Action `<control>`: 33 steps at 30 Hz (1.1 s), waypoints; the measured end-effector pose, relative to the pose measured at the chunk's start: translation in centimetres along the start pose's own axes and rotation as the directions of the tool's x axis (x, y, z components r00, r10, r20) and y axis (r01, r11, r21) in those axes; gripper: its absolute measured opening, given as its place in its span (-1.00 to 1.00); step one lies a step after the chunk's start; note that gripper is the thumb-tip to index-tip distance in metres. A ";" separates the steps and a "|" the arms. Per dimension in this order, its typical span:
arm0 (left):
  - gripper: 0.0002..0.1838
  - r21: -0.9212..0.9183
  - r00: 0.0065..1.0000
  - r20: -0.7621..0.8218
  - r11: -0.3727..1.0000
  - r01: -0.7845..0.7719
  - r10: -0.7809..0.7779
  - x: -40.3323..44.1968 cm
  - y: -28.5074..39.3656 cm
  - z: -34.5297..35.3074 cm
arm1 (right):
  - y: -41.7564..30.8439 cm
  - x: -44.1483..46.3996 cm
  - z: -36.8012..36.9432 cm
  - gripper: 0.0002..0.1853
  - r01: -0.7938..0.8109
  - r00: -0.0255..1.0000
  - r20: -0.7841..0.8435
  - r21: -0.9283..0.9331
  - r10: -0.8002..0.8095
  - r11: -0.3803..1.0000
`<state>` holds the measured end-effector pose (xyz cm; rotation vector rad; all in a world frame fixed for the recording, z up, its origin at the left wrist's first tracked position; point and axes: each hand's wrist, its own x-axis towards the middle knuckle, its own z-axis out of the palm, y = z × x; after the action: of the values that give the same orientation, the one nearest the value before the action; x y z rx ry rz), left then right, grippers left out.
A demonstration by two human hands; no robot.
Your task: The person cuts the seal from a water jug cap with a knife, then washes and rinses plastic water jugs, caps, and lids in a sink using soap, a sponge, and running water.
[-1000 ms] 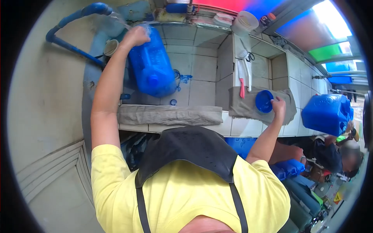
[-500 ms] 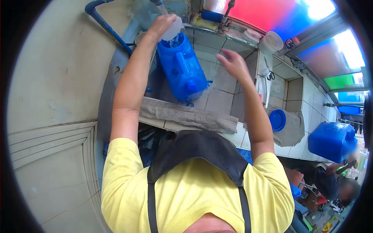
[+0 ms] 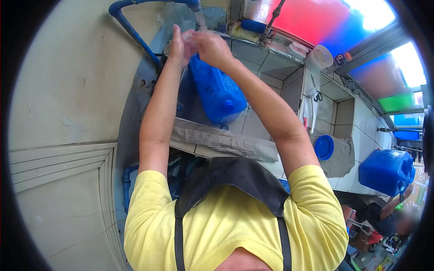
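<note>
My left hand [image 3: 180, 49] is raised under the running water [image 3: 200, 20] of the blue pipe tap [image 3: 193, 5], its thumb up. Against it is my right hand [image 3: 212, 49], fingers curled inward. A pale, wet, whitish patch shows between them, but the hands and splashing hide what it is. Below them, the blue plastic jerrycan [image 3: 217, 92] lies on its side in the tiled basin, with its blue cap [image 3: 228, 106] toward me. My hands cover its cut-out opening at the far end.
A rolled grey cloth [image 3: 221, 139] lies along the basin's front edge. To the right are a blue round lid [image 3: 324, 147] on a cloth, scissors [image 3: 318, 94], a white tub [image 3: 320, 56] and another blue jerrycan [image 3: 386, 171]. A person [image 3: 384, 214] is at lower right.
My right hand has moved left and up from over the basin to meet my left hand under the water. The white round piece in my left hand is now mostly hidden.
</note>
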<state>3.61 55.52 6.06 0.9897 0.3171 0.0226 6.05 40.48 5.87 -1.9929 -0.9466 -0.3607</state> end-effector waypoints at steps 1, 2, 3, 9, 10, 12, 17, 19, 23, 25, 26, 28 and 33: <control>-0.43 0.001 1.000 0.003 1.000 0.002 -0.002 0.0 -0.1 0.2 | 0.0 -0.6 0.1 -0.63 0.351 0.935 0.022 -0.179 -0.353 0.919; -0.48 0.052 0.998 -0.002 0.996 -0.069 0.069 -0.1 -0.2 0.6 | 0.0 -1.5 0.2 -0.47 0.317 0.948 0.093 -0.229 -0.303 0.920; -0.53 0.102 0.990 -0.002 0.985 -0.138 0.139 -0.1 -0.4 0.7 | 0.1 -2.3 0.3 -0.47 0.314 0.949 0.092 -0.232 -0.300 0.921; -0.64 0.371 0.784 -0.021 0.733 -0.569 0.620 0.4 -3.2 1.9 | -0.3 -6.5 -0.5 -0.49 -0.094 0.961 -0.276 -0.290 0.011 0.952; -0.64 0.312 0.821 -0.073 0.795 -0.520 0.566 0.2 -3.7 2.8 | -0.6 -7.0 -1.1 -0.58 -0.047 0.958 -0.287 -0.239 -0.024 0.970; -0.61 0.239 0.898 -0.029 0.875 -0.421 0.440 -0.5 -4.6 4.3 | -1.0 -7.7 -2.3 -0.73 0.000 0.940 -0.331 -0.236 -0.081 0.972; -0.41 0.490 0.966 0.154 0.833 -0.258 0.208 0.1 -6.9 5.2 | 0.0 -13.6 -8.4 -0.85 -0.202 0.962 -0.233 -0.257 0.143 0.945; -0.29 0.905 0.805 0.387 -0.018 -0.425 0.450 0.9 -6.0 4.2 | -0.3 -17.3 -13.1 -0.86 -0.495 0.850 -0.300 -0.177 0.432 0.851; -0.10 0.786 0.711 0.514 -0.596 -0.166 0.479 1.6 -7.4 1.6 | 1.9 -26.6 -23.5 -0.76 -0.746 0.604 -0.633 -0.235 0.484 0.623; -0.08 0.832 0.778 0.466 -0.507 -0.224 0.421 2.7 -7.2 0.9 | 4.0 -33.3 -28.8 -0.67 -0.813 0.513 -0.753 -0.269 0.413 0.517; -0.06 0.875 0.836 0.420 -0.403 -0.269 0.353 3.1 -7.0 0.7 | 4.6 -36.8 -31.0 -0.65 -0.860 0.383 -0.798 -0.124 0.466 0.496; -0.06 0.878 0.840 0.437 -0.356 -0.321 0.320 3.2 -6.3 1.0 | 5.8 -44.2 -35.0 -0.63 -0.908 0.217 -0.739 0.087 0.638 0.409; -0.18 0.731 0.684 0.660 -0.477 -0.489 0.311 4.6 -5.4 1.3 | 4.2 -48.2 -35.2 -0.61 -0.899 0.018 -0.519 0.366 0.854 0.241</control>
<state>7.67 52.20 1.10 2.8749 -0.4511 0.6072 -19.57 -12.78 -3.66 -1.8623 0.9025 -0.2801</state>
